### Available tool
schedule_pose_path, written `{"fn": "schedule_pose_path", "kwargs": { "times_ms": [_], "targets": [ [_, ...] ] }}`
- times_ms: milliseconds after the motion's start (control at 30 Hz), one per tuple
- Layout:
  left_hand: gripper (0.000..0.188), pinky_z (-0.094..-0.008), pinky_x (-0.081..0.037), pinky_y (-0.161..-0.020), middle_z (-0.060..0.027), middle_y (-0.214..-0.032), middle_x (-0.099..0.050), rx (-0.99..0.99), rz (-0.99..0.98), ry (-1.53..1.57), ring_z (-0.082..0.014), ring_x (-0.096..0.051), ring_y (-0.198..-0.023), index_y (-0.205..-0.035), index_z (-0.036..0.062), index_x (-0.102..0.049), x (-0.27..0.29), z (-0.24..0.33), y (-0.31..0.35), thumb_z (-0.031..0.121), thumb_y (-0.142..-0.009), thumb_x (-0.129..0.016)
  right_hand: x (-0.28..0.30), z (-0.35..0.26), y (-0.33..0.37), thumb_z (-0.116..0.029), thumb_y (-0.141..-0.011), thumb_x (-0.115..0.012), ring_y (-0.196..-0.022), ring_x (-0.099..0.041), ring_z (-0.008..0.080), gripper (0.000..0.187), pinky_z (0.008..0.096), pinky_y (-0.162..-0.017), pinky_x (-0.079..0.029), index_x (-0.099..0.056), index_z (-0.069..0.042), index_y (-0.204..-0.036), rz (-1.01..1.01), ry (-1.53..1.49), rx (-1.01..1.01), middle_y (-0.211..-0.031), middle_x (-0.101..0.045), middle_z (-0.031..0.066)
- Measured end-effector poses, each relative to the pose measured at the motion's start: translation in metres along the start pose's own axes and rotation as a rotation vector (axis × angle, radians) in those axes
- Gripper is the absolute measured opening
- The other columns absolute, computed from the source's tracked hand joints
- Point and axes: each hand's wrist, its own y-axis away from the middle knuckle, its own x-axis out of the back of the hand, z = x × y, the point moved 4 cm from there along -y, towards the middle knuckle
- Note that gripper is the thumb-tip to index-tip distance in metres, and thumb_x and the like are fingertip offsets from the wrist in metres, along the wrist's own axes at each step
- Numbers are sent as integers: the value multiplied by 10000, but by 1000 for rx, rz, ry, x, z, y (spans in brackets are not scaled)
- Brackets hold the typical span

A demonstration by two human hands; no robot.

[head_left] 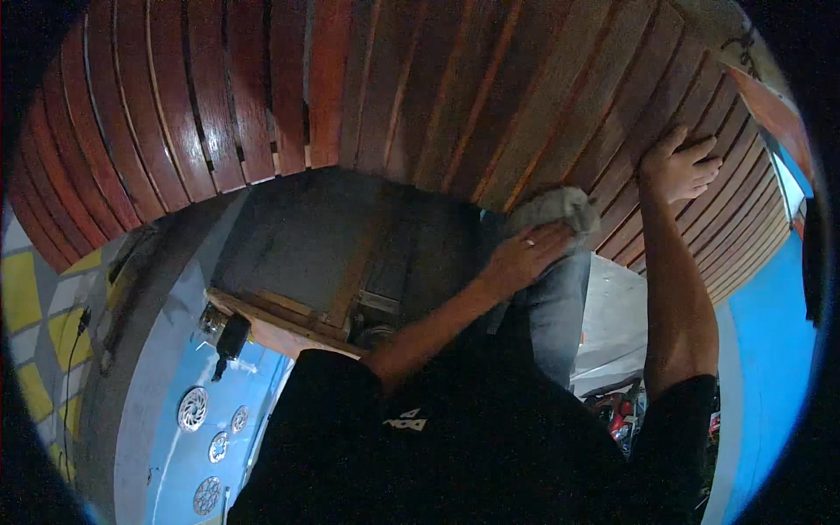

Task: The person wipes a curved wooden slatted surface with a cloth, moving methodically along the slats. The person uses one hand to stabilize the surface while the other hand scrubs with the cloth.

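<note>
A large panel of reddish-brown wooden slats (472, 87) curves across the upper part of the view, with narrow gaps between the slats. My left hand (529, 254) grips a bunched grey cloth (556, 210) and presses it at the panel's near edge. A ring shows on one of its fingers. Farther right, my right hand (681, 166) lies on the slats with its fingers spread, holding nothing. The slats on the left look redder and glossier, while those around my hands look duller and browner.
Below the panel stands a wooden frame or box (284, 324) with a dark bottle-like object (231, 337) at its corner. Several metal discs (193, 409) hang on a blue wall (171, 367). A thin cable (70, 385) runs over yellow-and-grey tiles (66, 328) at left.
</note>
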Motion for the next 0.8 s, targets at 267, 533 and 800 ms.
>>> {"fn": "schedule_pose_path", "kwargs": {
  "times_ms": [267,533,800],
  "targets": [
    [456,-484,-386,-1078,-219,-1342,-547,476,124,-390,-370,-487,-1285,-1303,-29,-546,158,-87,47,-54,-851,-497,-1,6,-2,-630,-946,-389,-1406,-240,467,762,598,-1122,-189,-352,-95,-1488,33,-20,1,-1517,-256,321],
    [502,-474,-305,-1149,-221,-1382,-526,403,343,-310,-380,-455,-1332,-1332,2,-552,162,-108,63,-107,-852,-448,3,3,-1,-646,-955,-358,-1405,-248,448,769,567,-1135,-178,-351,-93,-1490,34,-11,0,-1512,-268,310],
    [533,-495,-338,-1126,-143,-1492,-418,-33,-17,24,-290,-369,-1409,-1397,63,-498,-33,15,-74,39,-865,-508,-4,0,-1,-616,-940,-412,-1423,-203,471,777,600,-1137,-163,-315,-90,-1503,-1,-50,1,-1529,-232,316]
  ]
}}
